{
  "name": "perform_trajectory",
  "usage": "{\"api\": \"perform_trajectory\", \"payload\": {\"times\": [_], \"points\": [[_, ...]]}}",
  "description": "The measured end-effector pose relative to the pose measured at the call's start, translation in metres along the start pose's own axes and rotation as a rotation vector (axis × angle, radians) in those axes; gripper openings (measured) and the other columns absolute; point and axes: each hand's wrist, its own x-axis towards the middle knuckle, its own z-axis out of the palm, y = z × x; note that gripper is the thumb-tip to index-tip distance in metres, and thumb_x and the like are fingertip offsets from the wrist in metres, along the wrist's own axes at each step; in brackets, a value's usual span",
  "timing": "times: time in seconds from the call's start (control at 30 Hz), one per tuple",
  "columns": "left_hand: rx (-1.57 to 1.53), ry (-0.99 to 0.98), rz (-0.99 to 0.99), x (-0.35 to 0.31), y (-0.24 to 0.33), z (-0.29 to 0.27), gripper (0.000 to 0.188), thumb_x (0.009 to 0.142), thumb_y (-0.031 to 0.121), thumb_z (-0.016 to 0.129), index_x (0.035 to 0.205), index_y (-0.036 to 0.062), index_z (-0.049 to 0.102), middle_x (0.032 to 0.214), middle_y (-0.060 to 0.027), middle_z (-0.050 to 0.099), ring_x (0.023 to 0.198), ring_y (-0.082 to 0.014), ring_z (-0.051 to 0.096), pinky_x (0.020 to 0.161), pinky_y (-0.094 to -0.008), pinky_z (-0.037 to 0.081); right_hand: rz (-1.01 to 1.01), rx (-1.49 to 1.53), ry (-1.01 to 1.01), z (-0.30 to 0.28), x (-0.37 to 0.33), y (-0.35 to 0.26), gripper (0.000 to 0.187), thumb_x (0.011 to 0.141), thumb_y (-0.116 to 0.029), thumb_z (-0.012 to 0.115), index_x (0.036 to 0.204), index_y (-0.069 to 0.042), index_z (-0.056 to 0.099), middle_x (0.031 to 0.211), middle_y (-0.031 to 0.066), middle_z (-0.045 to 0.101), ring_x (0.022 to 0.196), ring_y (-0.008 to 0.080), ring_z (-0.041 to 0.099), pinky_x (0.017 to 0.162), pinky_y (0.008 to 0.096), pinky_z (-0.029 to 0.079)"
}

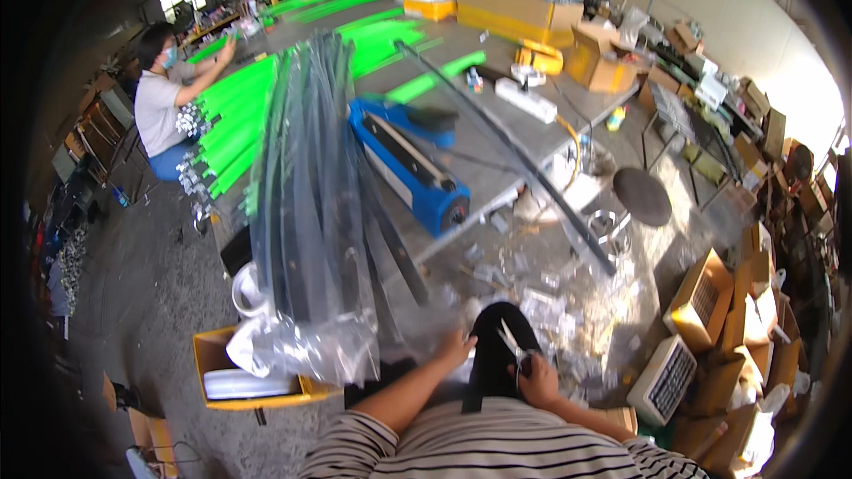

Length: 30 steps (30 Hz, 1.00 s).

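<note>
My right hand (539, 383) is closed round the handles of a pair of scissors (511, 342). Their blades stand apart and point up and away over my dark-clad leg (499, 324). To the left of that leg is my left hand (456, 350), smeared by motion, so I cannot make out its fingers or anything in them. Ahead and left of it, a long bundle of dark strips in clear plastic wrap (311, 213) hangs over the table's near edge. A long dark strip (524, 160) lies slantwise, its near end jutting past the table edge.
On the table (479, 173) are a blue tool-like device (413, 173) and many bright green strips (235, 115). A yellow-edged box (217, 372) with white rolls stands left of me. Cartons (701, 297) crowd the right, near a round stool (642, 197). A masked person (164, 106) sits at the left.
</note>
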Motion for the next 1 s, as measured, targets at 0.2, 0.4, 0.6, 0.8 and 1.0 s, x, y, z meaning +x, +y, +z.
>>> {"api": "perform_trajectory", "payload": {"times": [0.2,0.4,0.6,0.8,1.0], "points": [[-0.254,0.338,0.134,0.085,-0.109,0.046,0.042,0.083,0.035,0.050,0.108,0.0012,0.051,0.097,-0.0208,0.057,0.091,-0.0348,0.055,0.074,-0.0388,0.044,-0.105,0.029,-0.065,0.005,0.017,-0.041,0.039,0.068,-0.036,0.069,0.072,-0.004,0.046,0.065,0.0127,0.053,0.063,0.0330,0.054,0.054,0.0410,0.042],[-0.088,0.552,0.074,0.079,-0.083,-0.018,0.032,0.080,0.034,0.056,0.085,0.0029,0.058,0.066,-0.0192,0.057,0.060,-0.0365,0.055,0.057,-0.0451,0.043,0.002,-0.017,-0.241,0.033,0.040,-0.059,0.045,0.071,-0.040,0.064,0.100,-0.008,0.051,0.083,0.0185,0.058,0.076,0.0389,0.055,0.064,0.0491,0.043],[-0.152,0.442,0.062,0.063,-0.064,-0.055,0.033,0.079,0.034,0.056,0.085,0.0022,0.058,0.070,-0.0195,0.057,0.064,-0.0363,0.055,0.060,-0.0447,0.042,-0.132,-0.097,-0.111,0.066,0.041,-0.039,0.043,0.066,-0.043,0.068,0.085,-0.008,0.051,0.075,0.0164,0.056,0.069,0.0378,0.053,0.060,0.0477,0.041],[-0.155,0.378,0.051,0.059,-0.062,-0.061,0.034,0.078,0.034,0.056,0.085,0.0015,0.058,0.074,-0.0198,0.058,0.069,-0.0360,0.055,0.063,-0.0444,0.042,-0.100,0.022,-0.095,0.069,0.036,-0.029,0.038,0.064,-0.037,0.072,0.072,-0.007,0.050,0.058,0.0095,0.053,0.053,0.0290,0.052,0.049,0.0385,0.042],[-0.132,0.294,0.059,0.064,-0.056,-0.062,0.035,0.078,0.035,0.057,0.085,0.0008,0.058,0.078,-0.0201,0.058,0.073,-0.0357,0.055,0.065,-0.0440,0.042,-0.021,-0.016,-0.031,0.061,0.036,-0.039,0.036,0.064,-0.034,0.072,0.071,-0.006,0.051,0.057,0.0098,0.052,0.053,0.0273,0.050,0.050,0.0386,0.041]]}}
